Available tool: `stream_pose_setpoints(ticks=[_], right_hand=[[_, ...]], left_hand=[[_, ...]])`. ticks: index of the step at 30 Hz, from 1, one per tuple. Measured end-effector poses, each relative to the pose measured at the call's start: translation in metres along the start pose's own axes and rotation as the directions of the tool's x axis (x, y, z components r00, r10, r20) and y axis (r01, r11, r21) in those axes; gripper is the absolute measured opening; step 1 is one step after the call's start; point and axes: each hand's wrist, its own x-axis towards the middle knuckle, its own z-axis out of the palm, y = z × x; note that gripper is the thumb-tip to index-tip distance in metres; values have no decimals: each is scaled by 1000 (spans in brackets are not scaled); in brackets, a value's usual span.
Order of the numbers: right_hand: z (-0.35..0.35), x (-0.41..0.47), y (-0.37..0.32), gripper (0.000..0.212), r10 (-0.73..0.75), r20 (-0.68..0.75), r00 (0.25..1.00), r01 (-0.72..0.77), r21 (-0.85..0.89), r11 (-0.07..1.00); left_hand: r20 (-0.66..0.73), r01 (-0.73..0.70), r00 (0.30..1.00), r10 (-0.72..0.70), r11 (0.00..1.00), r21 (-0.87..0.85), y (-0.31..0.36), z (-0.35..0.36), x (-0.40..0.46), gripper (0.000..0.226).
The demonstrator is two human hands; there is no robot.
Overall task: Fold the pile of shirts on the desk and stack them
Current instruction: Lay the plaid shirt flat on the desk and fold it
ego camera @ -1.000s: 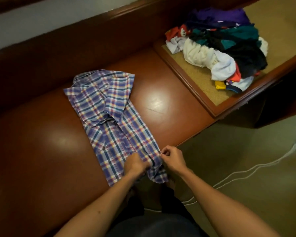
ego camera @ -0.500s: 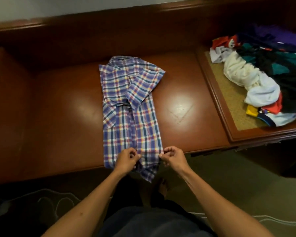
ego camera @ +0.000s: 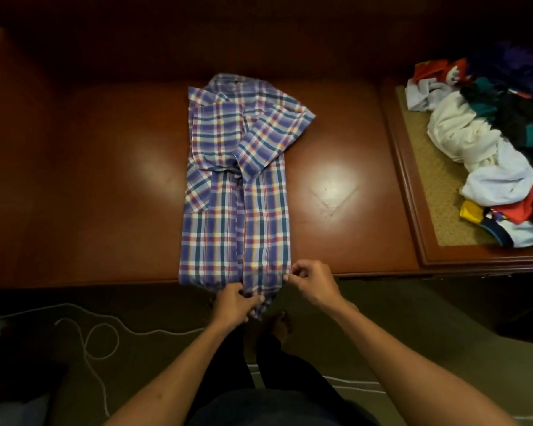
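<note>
A blue, red and yellow plaid shirt (ego camera: 237,186) lies lengthwise on the dark wooden desk (ego camera: 90,186), both sides and sleeves folded inward, its hem hanging over the front edge. My left hand (ego camera: 234,304) pinches the hem near its middle, just below the desk edge. My right hand (ego camera: 313,282) pinches the hem's right corner at the desk edge. A pile of unfolded shirts (ego camera: 486,142) in white, teal, black, red and purple sits at the right.
The pile rests on a raised section with a tan inlay (ego camera: 428,167) and a wooden rim. White cord (ego camera: 86,339) loops across the carpet floor below the desk. My legs and one bare foot (ego camera: 279,327) stand right at the desk's front.
The view swung so the shirt now lies straight ahead. Both hands kept hold of the hem; my left hand dropped slightly below the desk edge.
</note>
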Motion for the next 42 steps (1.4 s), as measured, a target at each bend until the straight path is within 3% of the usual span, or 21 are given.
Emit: stream_pose_setpoints(ticks=[3, 6, 8, 11, 14, 18, 20, 22, 25, 28, 30, 33, 34, 36, 39, 41, 42], right_hand=[[-2, 4, 1, 11, 43, -6, 999, -43, 92, 995], [-4, 4, 0, 14, 63, 11, 998, -63, 155, 986], [-3, 4, -1, 13, 70, 10, 997, -71, 178, 981], [-3, 5, 2, 9, 76, 21, 997, -78, 216, 973], [-5, 7, 5, 6, 66, 48, 997, -75, 217, 973], [-6, 8, 4, 4, 57, 70, 996, -70, 190, 979], [-5, 8, 3, 4, 58, 64, 996, -69, 192, 979], [-4, 7, 4, 4, 53, 61, 997, -64, 197, 978], [-5, 6, 1, 4, 37, 57, 998, -47, 185, 982], [-1, -1, 2, 8, -3, -42, 999, 14, 273, 962], [7, -14, 10, 9, 28, -208, 978, 53, 371, 927], [32, -29, 41, 8, 176, -254, 951, -41, 461, 886], [42, -30, 52, 5, 211, -195, 958, -98, 467, 879], [61, -21, 69, 26, 251, -81, 965, -195, 419, 887], [82, 9, 76, 54, 210, -29, 977, -178, 432, 884], [94, 35, 84, 66, 170, -19, 985, -147, 416, 897], [102, 46, 91, 71, 154, -13, 988, -135, 415, 900]], left_hand=[[-19, 77, 997, -79, 993, -85, -22, 13, 18, 15], [-97, 104, 989, -113, 990, -101, -47, 20, 39, 18], [-76, 86, 992, -98, 986, -145, -64, 26, 53, 18], [50, 50, 998, -41, 980, -193, -64, 34, 59, 50], [18, -26, 999, 29, 993, -118, -63, 36, 62, 38], [-39, -55, 997, 65, 974, 218, -77, 28, 68, 27], [-53, -42, 997, 61, 953, 299, -82, 26, 69, 24], [-109, -9, 993, 43, 956, 295, -80, 29, 68, 21], [-180, 127, 979, -97, 978, 167, -62, 32, 66, 25], [-119, 247, 968, -222, 929, 274, -60, 35, 67, 43], [-51, 207, 978, -203, 900, 384, -63, 32, 55, 34], [-4, 66, 997, -72, 895, 440, -58, 21, 24, 21], [9, -31, 1000, 30, 905, 424, -52, 16, 13, 18], [75, -299, 953, 294, 869, 395, -32, 0, -5, 14], [170, -653, 743, 647, 646, 395, 5, -25, -13, 19], [179, -733, 579, 795, 412, 541, 30, -36, -3, 26], [194, -713, 529, 826, 310, 629, 40, -40, 4, 30]])
